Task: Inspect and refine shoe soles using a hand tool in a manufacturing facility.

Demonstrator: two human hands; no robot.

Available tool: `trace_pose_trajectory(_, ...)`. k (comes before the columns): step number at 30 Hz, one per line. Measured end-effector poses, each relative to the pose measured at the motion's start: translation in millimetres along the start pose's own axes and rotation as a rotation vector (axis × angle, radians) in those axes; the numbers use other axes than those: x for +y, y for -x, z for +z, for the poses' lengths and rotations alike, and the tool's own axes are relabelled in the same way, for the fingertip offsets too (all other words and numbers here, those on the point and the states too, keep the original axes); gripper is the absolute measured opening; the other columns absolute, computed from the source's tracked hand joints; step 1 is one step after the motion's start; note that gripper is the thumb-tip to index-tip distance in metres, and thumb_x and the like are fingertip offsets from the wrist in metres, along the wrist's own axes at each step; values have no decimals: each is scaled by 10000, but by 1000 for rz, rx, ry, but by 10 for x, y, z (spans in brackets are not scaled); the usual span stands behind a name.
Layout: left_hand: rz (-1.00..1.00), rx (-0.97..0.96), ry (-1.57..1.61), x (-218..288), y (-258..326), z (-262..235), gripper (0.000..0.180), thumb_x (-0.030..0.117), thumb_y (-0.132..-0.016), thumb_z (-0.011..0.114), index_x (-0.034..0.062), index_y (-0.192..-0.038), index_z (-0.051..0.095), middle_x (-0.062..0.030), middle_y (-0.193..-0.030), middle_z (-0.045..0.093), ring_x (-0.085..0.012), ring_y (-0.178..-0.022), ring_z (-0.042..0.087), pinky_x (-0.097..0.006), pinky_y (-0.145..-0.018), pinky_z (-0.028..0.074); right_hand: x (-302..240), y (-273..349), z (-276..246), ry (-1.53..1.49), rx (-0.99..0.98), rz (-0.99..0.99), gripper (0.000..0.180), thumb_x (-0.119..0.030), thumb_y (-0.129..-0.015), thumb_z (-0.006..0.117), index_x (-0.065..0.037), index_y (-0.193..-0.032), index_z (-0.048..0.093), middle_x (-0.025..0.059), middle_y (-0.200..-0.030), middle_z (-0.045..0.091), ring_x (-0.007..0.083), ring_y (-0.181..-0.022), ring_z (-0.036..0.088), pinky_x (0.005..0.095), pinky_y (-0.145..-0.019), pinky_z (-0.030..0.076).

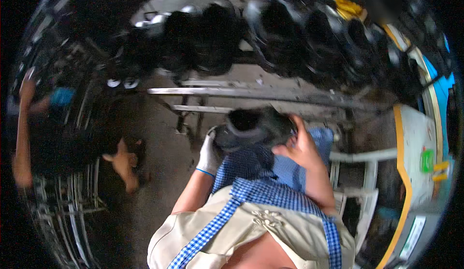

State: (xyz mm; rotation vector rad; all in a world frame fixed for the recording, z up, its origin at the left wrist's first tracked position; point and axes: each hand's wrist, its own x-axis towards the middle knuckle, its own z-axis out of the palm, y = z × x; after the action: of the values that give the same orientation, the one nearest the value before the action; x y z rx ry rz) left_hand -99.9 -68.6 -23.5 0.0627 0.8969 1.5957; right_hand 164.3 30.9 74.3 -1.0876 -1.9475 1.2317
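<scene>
A dark shoe [253, 126] with its opening facing up rests on my lap, over a blue checked apron [270, 170]. My left hand [209, 154], in a white glove, grips the shoe's left end. My right hand [298, 145], bare, holds the shoe's right side with the fingers curled over its edge.
A metal rack [232, 95] with long rails stands just ahead, loaded with several dark shoes [212, 42]. Another person [53, 138] in dark clothes is at the left beside wire shelving [72, 206]. A white and yellow machine edge [411, 143] is at the right.
</scene>
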Motion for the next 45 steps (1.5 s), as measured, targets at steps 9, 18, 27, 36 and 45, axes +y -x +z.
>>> trace_pose_trajectory(9,697,-91,-196,579,648,711,663,325,-909,562,167,-1418,167,-112,-1333,419,-245,-1162,479,-377,-890,477,-95,103,234,-647,-156,-352,974,-89,-592,844,-30,-1391,290,136,-1327,470,254,-1254,434,414,-1049,349)
trace_pose_trajectory(18,1176,-563,-474,467,1072,1250,745,112,-738,675,89,-1368,277,-164,-1378,367,-306,-1232,420,-415,-1016,349,-29,-343,692,-327,166,-1137,614,-293,-814,648,-79,-1335,403,280,-1160,564,410,-949,630,478,-777,518)
trace_pose_trajectory(27,1671,-307,-1037,1579,1319,1558,841,81,-697,711,120,-1410,266,-137,-1370,393,-301,-1227,436,-402,-1017,354,-777,-681,1007,-220,-84,-859,722,-130,-703,770,-96,-1324,404,265,-1167,559,359,-851,661,408,-686,550)
trace_pose_trajectory(36,1556,-256,-775,2747,1840,2368,756,-31,-689,675,23,-1366,345,-75,-1278,495,-179,-1129,522,-313,-965,430,-908,-364,720,-189,-82,-994,884,-21,-711,767,-104,-1423,250,214,-1174,589,30,-540,534,167,-451,428)
trace_pose_trajectory(45,1788,66,-1276,4819,1608,3177,608,388,-795,651,30,-1264,504,-106,-1212,571,-221,-1043,569,-344,-927,426,-547,-181,937,-289,-152,-642,722,-95,-776,733,-75,-1368,320,122,-1089,634,16,-452,431,180,-428,384)
